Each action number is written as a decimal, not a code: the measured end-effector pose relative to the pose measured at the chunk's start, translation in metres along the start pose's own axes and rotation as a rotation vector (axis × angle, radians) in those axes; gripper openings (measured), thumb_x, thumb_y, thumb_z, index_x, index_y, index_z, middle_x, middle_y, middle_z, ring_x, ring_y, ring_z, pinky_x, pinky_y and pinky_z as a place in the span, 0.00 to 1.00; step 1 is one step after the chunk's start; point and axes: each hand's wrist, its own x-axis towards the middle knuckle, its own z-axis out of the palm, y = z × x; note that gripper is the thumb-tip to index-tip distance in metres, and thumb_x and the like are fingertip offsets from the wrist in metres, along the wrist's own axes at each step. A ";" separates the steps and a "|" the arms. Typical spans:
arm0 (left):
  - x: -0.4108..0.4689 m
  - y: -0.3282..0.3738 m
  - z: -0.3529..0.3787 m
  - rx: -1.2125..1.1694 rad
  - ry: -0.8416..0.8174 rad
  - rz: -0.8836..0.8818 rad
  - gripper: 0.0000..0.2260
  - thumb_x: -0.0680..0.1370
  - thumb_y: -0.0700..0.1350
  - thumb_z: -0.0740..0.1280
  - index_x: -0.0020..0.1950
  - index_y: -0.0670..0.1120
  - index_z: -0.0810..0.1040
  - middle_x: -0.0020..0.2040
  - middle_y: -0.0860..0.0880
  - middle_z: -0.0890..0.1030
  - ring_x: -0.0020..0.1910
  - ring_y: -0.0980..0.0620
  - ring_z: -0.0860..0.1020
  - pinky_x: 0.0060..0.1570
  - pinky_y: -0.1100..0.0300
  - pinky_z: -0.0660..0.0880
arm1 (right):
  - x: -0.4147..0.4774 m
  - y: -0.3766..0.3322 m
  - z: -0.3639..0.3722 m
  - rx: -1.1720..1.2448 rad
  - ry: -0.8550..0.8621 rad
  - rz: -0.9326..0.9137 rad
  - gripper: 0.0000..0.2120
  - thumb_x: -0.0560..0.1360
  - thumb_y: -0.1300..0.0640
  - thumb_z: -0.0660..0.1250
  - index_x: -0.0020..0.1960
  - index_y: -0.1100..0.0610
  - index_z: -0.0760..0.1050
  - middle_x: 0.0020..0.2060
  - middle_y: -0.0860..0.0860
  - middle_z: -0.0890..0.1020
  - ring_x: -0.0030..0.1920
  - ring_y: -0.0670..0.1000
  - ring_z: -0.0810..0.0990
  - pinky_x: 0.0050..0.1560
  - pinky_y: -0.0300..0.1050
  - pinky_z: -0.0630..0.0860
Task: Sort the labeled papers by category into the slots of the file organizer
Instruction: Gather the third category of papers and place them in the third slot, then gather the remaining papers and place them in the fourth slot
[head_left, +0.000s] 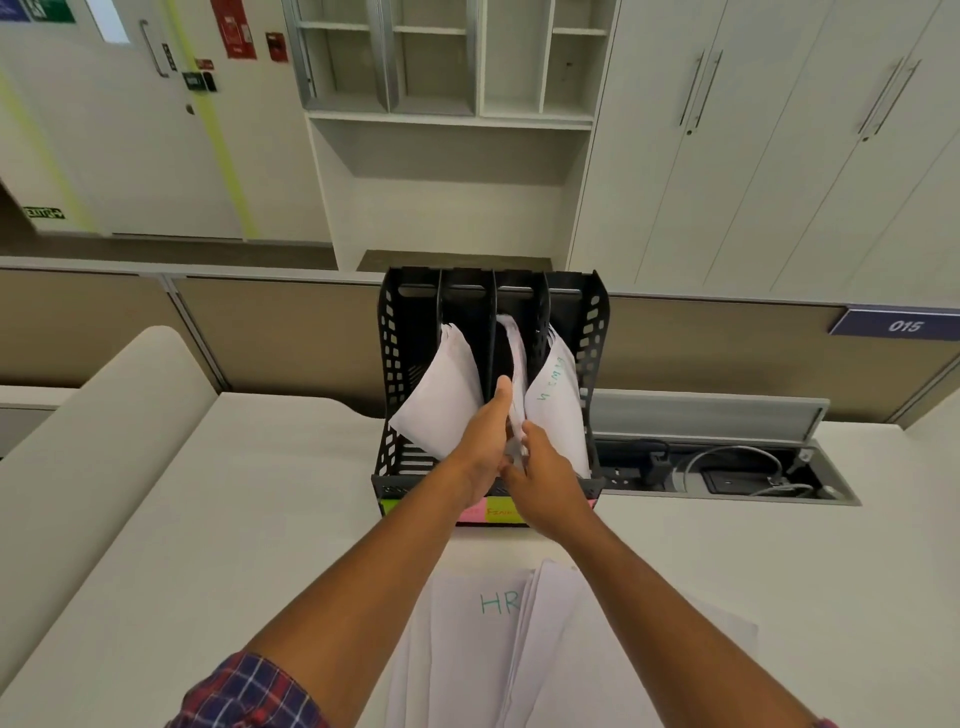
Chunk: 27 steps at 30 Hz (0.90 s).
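A black file organizer (395, 332) with four upright slots stands at the back of the white desk. White papers lean in its second slot (441, 400), third slot (514, 353) and fourth slot (558, 400); the fourth-slot sheet bears green writing. Both hands meet at the front of the third slot. My left hand (485, 441) and my right hand (543, 478) hold the lower edge of the third-slot paper between them. Coloured sticky labels (498, 512) line the organizer's front, partly hidden by my wrists. A loose pile of papers (467, 613), the top one marked "HR", lies on the desk below my arms.
An open cable tray (727, 473) with plugs and wires is sunk into the desk right of the organizer. A beige partition (270, 332) runs behind the desk. White cupboards and open shelves (447, 67) stand beyond it.
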 end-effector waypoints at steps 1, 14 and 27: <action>-0.004 0.001 0.002 0.004 0.000 0.004 0.32 0.80 0.72 0.55 0.71 0.52 0.79 0.65 0.49 0.84 0.65 0.48 0.80 0.53 0.53 0.77 | -0.004 0.002 -0.001 0.003 -0.004 -0.003 0.28 0.84 0.57 0.64 0.82 0.56 0.60 0.77 0.55 0.74 0.76 0.58 0.73 0.71 0.52 0.74; -0.068 -0.016 -0.001 0.136 0.036 0.114 0.26 0.85 0.64 0.53 0.80 0.54 0.65 0.78 0.50 0.70 0.76 0.46 0.69 0.70 0.44 0.68 | -0.084 0.062 -0.047 0.009 0.181 0.057 0.25 0.83 0.58 0.66 0.79 0.53 0.66 0.74 0.53 0.76 0.67 0.54 0.79 0.63 0.48 0.76; -0.122 -0.134 -0.014 0.338 0.230 -0.033 0.20 0.84 0.57 0.63 0.73 0.50 0.75 0.68 0.48 0.78 0.67 0.44 0.77 0.69 0.43 0.76 | -0.195 0.195 -0.079 -0.133 0.447 0.504 0.33 0.79 0.49 0.73 0.78 0.60 0.66 0.71 0.63 0.75 0.71 0.65 0.74 0.70 0.62 0.74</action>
